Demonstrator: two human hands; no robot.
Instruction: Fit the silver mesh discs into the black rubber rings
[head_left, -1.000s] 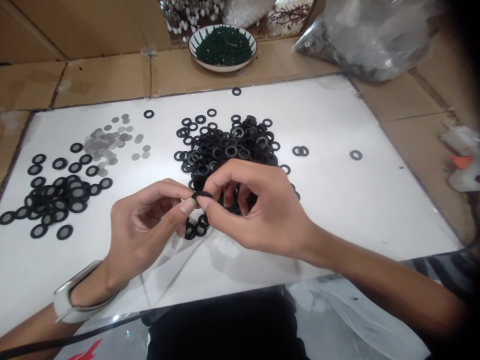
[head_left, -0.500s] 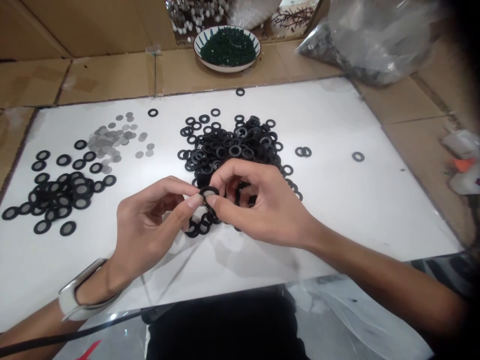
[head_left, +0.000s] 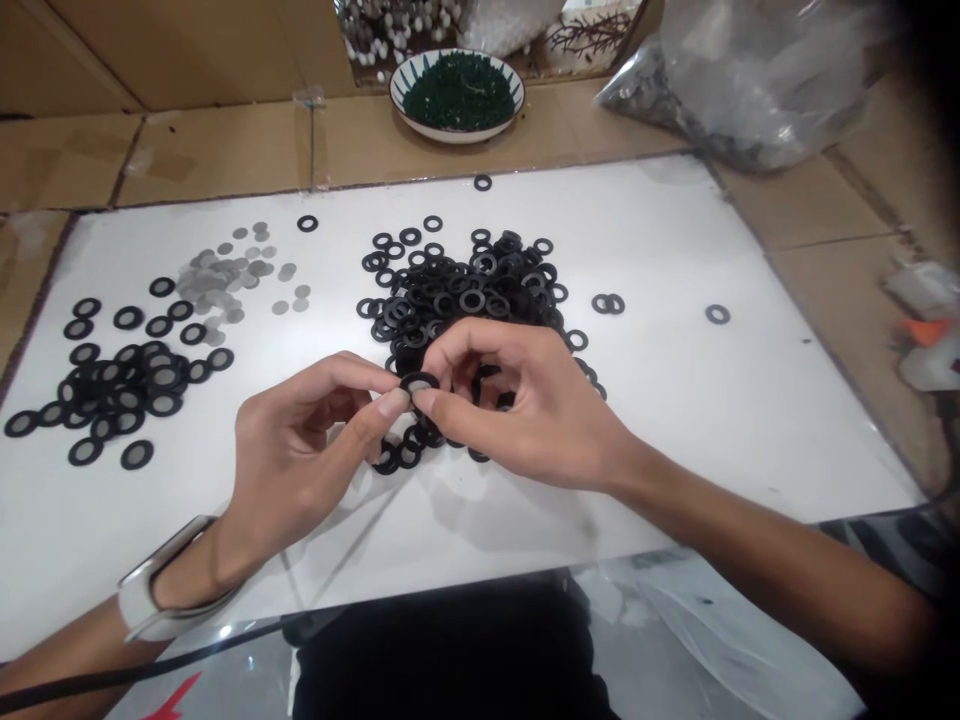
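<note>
Between the fingertips of both hands is a black ring washer (head_left: 420, 381) with a grey mesh disc in its opening. My left hand (head_left: 307, 455) pinches its left edge between thumb and forefinger. On the opposite edge, my right hand (head_left: 525, 405) pinches it the same way, its other fingers curled. Beneath and behind the hands lies a heap of black washers (head_left: 450, 290), partly hidden by the right hand. Loose grey mesh discs (head_left: 217, 280) are scattered at the back left. A pile of washers with grey centres (head_left: 127, 385) lies on the left.
All this lies on a white board (head_left: 675, 400) edged by cardboard. Behind it stands a bowl of small dark green pieces (head_left: 459, 95). A clear plastic bag (head_left: 757, 90) sits at the back right. Single washers lie apart, one being the washer at the right (head_left: 718, 314).
Almost nothing differs. Both hands keep their pinch on the washer, and the whole view has shifted very slightly.
</note>
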